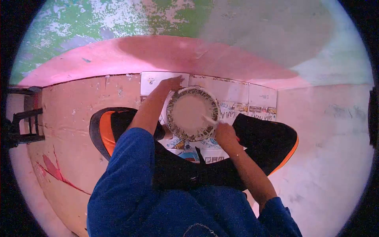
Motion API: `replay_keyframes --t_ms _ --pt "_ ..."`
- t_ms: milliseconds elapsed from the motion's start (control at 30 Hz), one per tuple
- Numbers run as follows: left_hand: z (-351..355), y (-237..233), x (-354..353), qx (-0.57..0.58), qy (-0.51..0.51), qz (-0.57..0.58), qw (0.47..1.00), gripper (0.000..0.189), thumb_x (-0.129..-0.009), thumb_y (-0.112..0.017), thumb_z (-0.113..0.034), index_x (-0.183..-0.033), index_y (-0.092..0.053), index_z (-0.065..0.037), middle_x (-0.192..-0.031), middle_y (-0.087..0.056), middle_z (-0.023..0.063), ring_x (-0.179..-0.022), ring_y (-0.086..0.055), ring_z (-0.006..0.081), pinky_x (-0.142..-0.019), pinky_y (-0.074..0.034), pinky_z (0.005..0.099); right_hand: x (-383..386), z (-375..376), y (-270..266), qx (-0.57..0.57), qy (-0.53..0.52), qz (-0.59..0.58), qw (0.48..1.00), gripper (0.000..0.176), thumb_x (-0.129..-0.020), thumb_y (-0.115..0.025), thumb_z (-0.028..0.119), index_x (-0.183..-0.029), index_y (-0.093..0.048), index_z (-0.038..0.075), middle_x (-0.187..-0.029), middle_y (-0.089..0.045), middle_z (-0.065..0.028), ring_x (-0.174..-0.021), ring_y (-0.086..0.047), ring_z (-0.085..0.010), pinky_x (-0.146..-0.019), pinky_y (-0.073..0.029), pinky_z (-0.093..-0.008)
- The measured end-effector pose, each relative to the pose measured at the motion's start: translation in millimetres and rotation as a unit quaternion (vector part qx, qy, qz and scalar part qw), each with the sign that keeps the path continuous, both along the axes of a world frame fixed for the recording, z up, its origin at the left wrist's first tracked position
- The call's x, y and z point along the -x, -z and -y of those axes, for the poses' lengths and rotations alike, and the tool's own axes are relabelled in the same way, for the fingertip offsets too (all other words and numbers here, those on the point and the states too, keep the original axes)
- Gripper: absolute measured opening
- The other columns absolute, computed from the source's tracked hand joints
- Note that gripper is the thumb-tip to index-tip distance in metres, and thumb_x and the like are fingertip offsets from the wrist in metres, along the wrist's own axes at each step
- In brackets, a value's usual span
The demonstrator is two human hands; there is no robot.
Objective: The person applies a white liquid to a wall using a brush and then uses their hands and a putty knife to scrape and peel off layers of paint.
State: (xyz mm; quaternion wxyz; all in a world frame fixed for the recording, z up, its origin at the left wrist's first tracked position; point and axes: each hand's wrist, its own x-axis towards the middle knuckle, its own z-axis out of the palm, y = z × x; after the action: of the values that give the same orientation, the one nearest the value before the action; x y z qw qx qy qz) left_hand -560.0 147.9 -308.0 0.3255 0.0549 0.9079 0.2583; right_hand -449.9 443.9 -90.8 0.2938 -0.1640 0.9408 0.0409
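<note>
A round pail [171,118] stands between my legs, its inner rim streaked with dark marks. Pale, beige-grey paint [189,108] fills its middle. My right hand [227,135] is closed around what looks like a paintbrush [210,120]; its light end reaches over the near right rim to the paint, and a bit of red shows beside the fist. At the pail's far left edge is my left hand [174,83], with fingers stretched out over the cardboard. Whether its palm or thumb touches the rim is hard to see.
Printed cardboard [221,85] lies flat under the pail. Beyond it rises a wall with a pink band [158,51] and patchy green and grey paint [118,19]. A dark frame-like object [29,122] stands at far left. My bent legs [268,138] flank the pail.
</note>
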Motion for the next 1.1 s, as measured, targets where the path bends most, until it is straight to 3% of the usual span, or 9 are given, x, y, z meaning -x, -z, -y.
replay_keyframes --t_ms 33,167,333,533,633,733,933,1033,1100 --pt "2 30 10 0.058 0.078 -0.077 0.992 0.059 -0.078 -0.052 -0.023 -0.129 -0.023 -0.011 -0.136 -0.018 0.0064 -0.12 -0.028 0.0283 -0.098 -0.028 0.0372 -1 -6 3 0.0 -0.002 -0.003 1.0 0.015 -0.068 -0.052 0.011 -0.076 -0.055 -0.002 -0.081 -0.057 -0.019 -0.075 -0.058 -0.0334 -0.067 -0.047 -0.0411" --pt "-3 -76 -3 0.108 0.131 -0.004 0.985 0.066 -0.075 -0.055 -0.022 -0.13 -0.02 -0.008 -0.138 -0.013 0.003 -0.125 -0.017 0.0241 -0.101 -0.021 0.0409 16 2 -22 0.067 -0.037 0.068 0.995 0.021 -0.07 -0.051 0.012 -0.084 -0.053 -0.004 -0.085 -0.056 -0.0216 -0.08 -0.057 -0.0332 -0.071 -0.046 -0.0414" --pt "-7 -59 -6 0.131 0.169 -0.044 0.976 0.067 -0.074 -0.056 -0.023 -0.13 -0.021 -0.009 -0.138 -0.012 0.0013 -0.125 -0.017 0.0216 -0.102 -0.017 0.041 9 -11 5 -0.031 -0.116 0.075 0.99 0.023 -0.072 -0.048 0.011 -0.089 -0.051 -0.005 -0.087 -0.054 -0.0226 -0.082 -0.056 -0.0321 -0.073 -0.045 -0.0408" --pt "2 -31 2 0.087 0.154 -0.05 0.983 0.069 -0.073 -0.056 -0.024 -0.13 -0.02 -0.011 -0.138 -0.014 0.0002 -0.124 -0.02 0.0163 -0.103 -0.011 0.0422 15 6 -8 0.083 -0.008 -0.004 0.997 0.018 -0.075 -0.045 0.01 -0.086 -0.052 -0.003 -0.083 -0.054 -0.0206 -0.078 -0.057 -0.0313 -0.067 -0.046 -0.0398" --pt "-3 4 15 0.073 0.203 -0.14 0.966 0.075 -0.072 -0.058 -0.029 -0.131 -0.015 -0.013 -0.137 -0.014 -0.0014 -0.122 -0.027 0.0184 -0.102 -0.015 0.043 16 5 0 -0.008 -0.007 0.088 0.996 0.027 -0.07 -0.05 0.006 -0.094 -0.043 -0.005 -0.088 -0.052 -0.0211 -0.083 -0.054 -0.0345 -0.069 -0.045 -0.042" --pt "-23 -23 11 0.108 0.188 -0.087 0.972 0.076 -0.07 -0.058 -0.034 -0.132 -0.015 -0.018 -0.137 -0.016 -0.0052 -0.118 -0.034 0.0205 -0.099 -0.021 0.044 14 11 -24 0.095 -0.021 0.009 0.995 0.028 -0.073 -0.047 0.007 -0.097 -0.041 -0.006 -0.089 -0.052 -0.0229 -0.081 -0.054 -0.0358 -0.069 -0.045 -0.0424" --pt "-27 -33 19 0.182 0.198 -0.122 0.955 0.059 -0.069 -0.053 -0.028 -0.125 -0.035 -0.022 -0.125 -0.04 -0.0056 -0.084 -0.057 0.0175 -0.073 -0.043 0.0328 5 -10 6 -0.005 -0.094 -0.017 0.995 0.031 -0.076 -0.044 0.012 -0.102 -0.042 -0.004 -0.09 -0.051 -0.0236 -0.084 -0.054 -0.0356 -0.072 -0.044 -0.0425" --pt "-26 -21 22 0.153 0.199 -0.141 0.958 0.055 -0.07 -0.052 -0.025 -0.123 -0.036 -0.023 -0.103 -0.053 0.005 -0.08 -0.057 0.0244 -0.069 -0.044 0.038 36 -1 -11 0.073 0.04 0.091 0.992 0.032 -0.075 -0.048 0.016 -0.1 -0.045 -0.004 -0.088 -0.052 -0.0227 -0.085 -0.053 -0.0339 -0.073 -0.043 -0.0386" --pt "-24 -20 26 0.141 0.202 -0.151 0.957 0.053 -0.071 -0.052 -0.024 -0.122 -0.037 -0.024 -0.092 -0.059 0.0102 -0.078 -0.058 0.0278 -0.067 -0.044 0.0406 64 22 -68 0.183 0.25 0.255 0.916 0.031 -0.075 -0.051 0.019 -0.094 -0.048 -0.006 -0.085 -0.053 -0.0216 -0.082 -0.054 -0.0315 -0.073 -0.041 -0.0351"
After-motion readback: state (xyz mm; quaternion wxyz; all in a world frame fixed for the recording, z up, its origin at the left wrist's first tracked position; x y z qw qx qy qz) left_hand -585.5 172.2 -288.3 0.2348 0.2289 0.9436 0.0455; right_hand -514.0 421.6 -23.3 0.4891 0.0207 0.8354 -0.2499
